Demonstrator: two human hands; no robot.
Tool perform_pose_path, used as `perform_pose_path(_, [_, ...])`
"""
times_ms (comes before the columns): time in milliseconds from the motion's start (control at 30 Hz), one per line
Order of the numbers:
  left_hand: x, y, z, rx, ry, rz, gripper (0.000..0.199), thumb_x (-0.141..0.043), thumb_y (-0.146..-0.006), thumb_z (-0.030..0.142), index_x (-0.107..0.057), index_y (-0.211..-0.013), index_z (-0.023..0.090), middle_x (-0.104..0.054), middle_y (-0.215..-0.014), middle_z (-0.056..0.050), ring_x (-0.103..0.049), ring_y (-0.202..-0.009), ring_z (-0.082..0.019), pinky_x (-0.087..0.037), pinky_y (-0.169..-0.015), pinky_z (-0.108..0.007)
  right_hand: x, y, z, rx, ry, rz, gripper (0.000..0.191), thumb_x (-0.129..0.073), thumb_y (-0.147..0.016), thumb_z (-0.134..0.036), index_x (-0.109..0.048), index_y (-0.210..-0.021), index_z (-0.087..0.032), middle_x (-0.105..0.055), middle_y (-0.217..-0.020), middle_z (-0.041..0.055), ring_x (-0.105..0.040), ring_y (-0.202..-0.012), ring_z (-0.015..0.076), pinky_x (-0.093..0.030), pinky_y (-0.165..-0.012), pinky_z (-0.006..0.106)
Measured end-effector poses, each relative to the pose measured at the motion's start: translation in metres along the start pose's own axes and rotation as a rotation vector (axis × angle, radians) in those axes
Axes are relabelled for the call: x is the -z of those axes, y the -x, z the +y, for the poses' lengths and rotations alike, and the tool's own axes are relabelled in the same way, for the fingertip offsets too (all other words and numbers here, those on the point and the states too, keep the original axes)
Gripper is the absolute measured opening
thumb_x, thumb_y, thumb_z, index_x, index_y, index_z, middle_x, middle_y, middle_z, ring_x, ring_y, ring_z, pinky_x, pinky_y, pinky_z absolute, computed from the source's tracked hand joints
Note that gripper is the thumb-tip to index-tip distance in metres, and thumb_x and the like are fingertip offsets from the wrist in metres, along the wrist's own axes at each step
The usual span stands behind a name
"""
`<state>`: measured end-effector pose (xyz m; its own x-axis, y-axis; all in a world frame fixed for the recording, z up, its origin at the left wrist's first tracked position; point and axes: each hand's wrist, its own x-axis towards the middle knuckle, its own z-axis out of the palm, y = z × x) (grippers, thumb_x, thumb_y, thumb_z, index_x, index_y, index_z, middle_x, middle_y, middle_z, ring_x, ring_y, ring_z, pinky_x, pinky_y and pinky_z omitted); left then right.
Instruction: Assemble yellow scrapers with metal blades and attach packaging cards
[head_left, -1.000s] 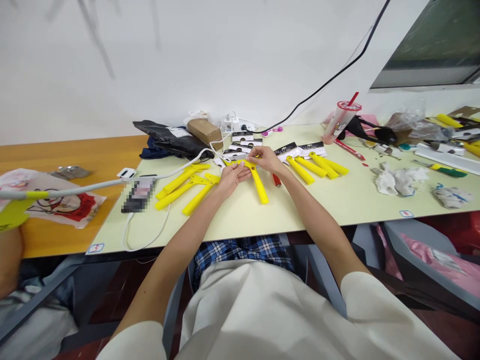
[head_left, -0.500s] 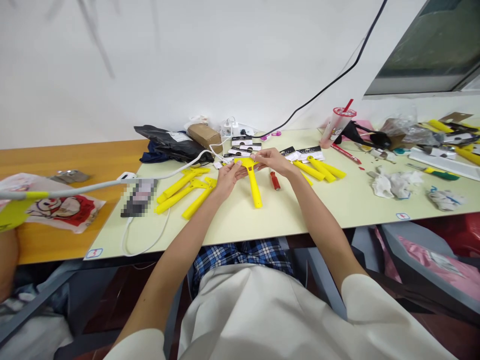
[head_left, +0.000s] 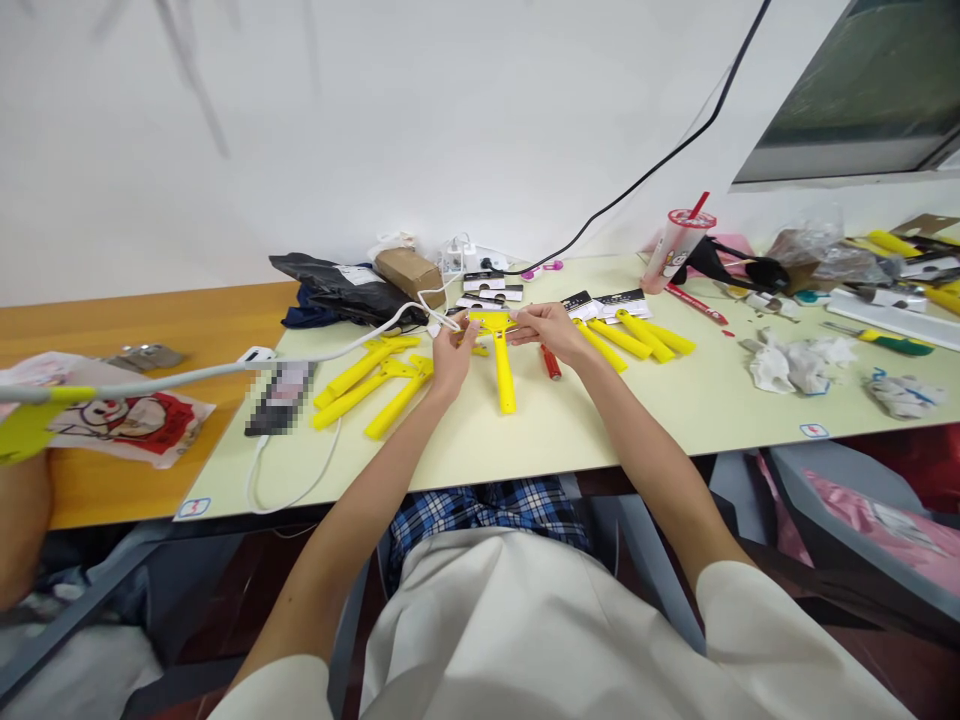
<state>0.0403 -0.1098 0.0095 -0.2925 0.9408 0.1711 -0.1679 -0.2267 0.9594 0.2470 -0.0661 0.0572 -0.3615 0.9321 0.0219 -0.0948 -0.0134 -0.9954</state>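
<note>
Between my hands is a yellow T-shaped scraper [head_left: 505, 378], its wide head away from me and its handle pointing toward me. My left hand [head_left: 452, 358] pinches the left end of the head. At the right end, the fingers of my right hand [head_left: 546, 328] are closed on it. A red-handled screwdriver [head_left: 551, 362] lies just below my right hand. Several more yellow scrapers [head_left: 352, 398] rest left of my left hand. Others, yellow-handled [head_left: 637, 338], lie to the right, next to black-and-white cards [head_left: 621, 306].
Along the wall lie a black plastic bag [head_left: 341, 290], a brown box [head_left: 409, 270] and a power strip [head_left: 459, 256]. A white cable [head_left: 352, 350] crosses the left side near a phone [head_left: 279, 398]. A cup with a straw [head_left: 677, 250] and crumpled tissues [head_left: 799, 362] are on the right. Another person's arm [head_left: 22, 525] shows far left.
The scraper has turned slightly, so its head faces up more and its handle points straighter toward me. Both hands keep hold of the head; my left fingers have shifted a little.
</note>
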Motion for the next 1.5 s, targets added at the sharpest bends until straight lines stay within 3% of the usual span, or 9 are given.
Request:
perform_pose_path(100, [0.001, 0.011, 0.004, -0.220, -0.239, 0.003, 0.048, -0.090, -0.091, 0.035, -0.076, -0.137, 0.029, -0.064, -0.154, -0.012, -0.064, -0.137, -0.027, -0.058, -0.107, -0.032, 0.000, -0.004, 0.005, -0.014, -0.013, 0.068, 0.039, -0.101, -0.085, -0.046, -0.074, -0.081, -0.018, -0.085, -0.086, 0.0125, -0.086, -0.082, 0.0268, -0.075, -0.081, 0.035])
perform_pose_path(233, [-0.004, 0.025, 0.013, -0.367, -0.428, -0.145, 0.044, -0.091, -0.089, 0.040, -0.081, -0.131, 0.029, -0.055, -0.167, -0.014, -0.040, -0.165, -0.037, -0.036, -0.136, -0.048, -0.001, -0.007, 0.011, -0.032, -0.027, 0.126, 0.034, -0.096, -0.091, -0.040, -0.074, -0.080, -0.018, -0.085, -0.086, 0.0125, -0.085, -0.080, 0.0246, -0.074, -0.080, 0.034])
perform_pose_path(567, [-0.017, 0.031, 0.019, -0.293, -0.430, -0.201, 0.048, -0.091, -0.086, 0.032, -0.082, -0.133, 0.029, -0.063, -0.163, -0.015, -0.040, -0.164, -0.042, -0.020, -0.141, -0.054, -0.013, -0.005, 0.017, 0.043, -0.019, 0.195, 0.035, -0.095, -0.090, -0.046, -0.075, -0.079, -0.019, -0.084, -0.085, 0.0092, -0.084, -0.079, 0.0230, -0.072, -0.079, 0.032])
perform_pose_path(733, [-0.024, 0.033, 0.019, -0.240, -0.449, -0.247, 0.049, -0.084, -0.088, 0.026, -0.079, -0.137, 0.024, -0.056, -0.171, -0.016, -0.032, -0.167, -0.043, -0.006, -0.143, -0.057, -0.017, -0.004, 0.021, 0.059, -0.006, 0.204, 0.034, -0.094, -0.089, -0.048, -0.080, -0.081, -0.019, -0.085, -0.091, 0.0095, -0.085, -0.087, 0.0249, -0.072, -0.081, 0.033])
perform_pose_path(867, [-0.029, 0.030, 0.016, -0.194, -0.476, -0.255, 0.047, -0.085, -0.084, 0.022, -0.080, -0.131, 0.023, -0.057, -0.170, -0.017, -0.031, -0.167, -0.047, -0.009, -0.143, -0.061, -0.018, -0.004, 0.024, 0.074, 0.021, 0.216, 0.040, -0.096, -0.086, -0.056, -0.082, -0.083, -0.019, -0.085, -0.092, 0.0091, -0.084, -0.088, 0.0254, -0.072, -0.083, 0.035])
perform_pose_path(1033, [-0.026, 0.022, 0.014, -0.114, -0.437, -0.257, 0.050, -0.086, -0.082, 0.012, -0.077, -0.129, 0.025, -0.064, -0.161, -0.015, -0.048, -0.160, -0.046, -0.038, -0.134, -0.058, -0.017, -0.002, 0.023, 0.169, 0.067, 0.149, 0.060, -0.088, -0.083, -0.080, -0.085, -0.089, -0.020, -0.085, -0.096, 0.0096, -0.084, -0.098, 0.0295, -0.069, -0.093, 0.040])
perform_pose_path(1167, [-0.020, 0.014, 0.013, 0.025, -0.117, -0.219, 0.047, -0.083, -0.090, 0.018, -0.067, -0.133, 0.031, -0.074, -0.145, -0.007, -0.075, -0.129, -0.030, -0.065, -0.101, -0.041, -0.017, -0.004, 0.021, 0.296, 0.272, 0.048, 0.077, -0.060, -0.094, -0.096, -0.085, -0.090, -0.023, -0.084, -0.105, 0.0107, -0.078, -0.113, 0.0320, -0.061, -0.107, 0.045])
perform_pose_path(1333, [-0.018, 0.004, 0.013, 0.214, 0.174, -0.188, 0.057, -0.087, -0.086, 0.024, -0.055, -0.132, 0.032, -0.080, -0.121, -0.002, -0.081, -0.102, -0.018, -0.062, -0.075, -0.023, -0.016, -0.008, 0.027, 0.549, 0.661, 0.104, 0.071, -0.042, -0.113, -0.080, -0.088, -0.110, -0.026, -0.072, -0.123, 0.0126, -0.063, -0.127, 0.0298, -0.047, -0.120, 0.048])
perform_pose_path(1500, [-0.013, 0.008, 0.016, 0.292, 0.354, -0.254, 0.058, -0.085, -0.081, 0.018, -0.056, -0.129, 0.033, -0.075, -0.120, 0.000, -0.078, -0.096, -0.013, -0.055, -0.067, -0.018, -0.007, -0.011, 0.032, 0.674, 0.724, 0.299, 0.054, -0.047, -0.118, -0.063, -0.085, -0.120, -0.024, -0.065, -0.132, 0.0152, -0.059, -0.132, 0.0313, -0.043, -0.124, 0.050])
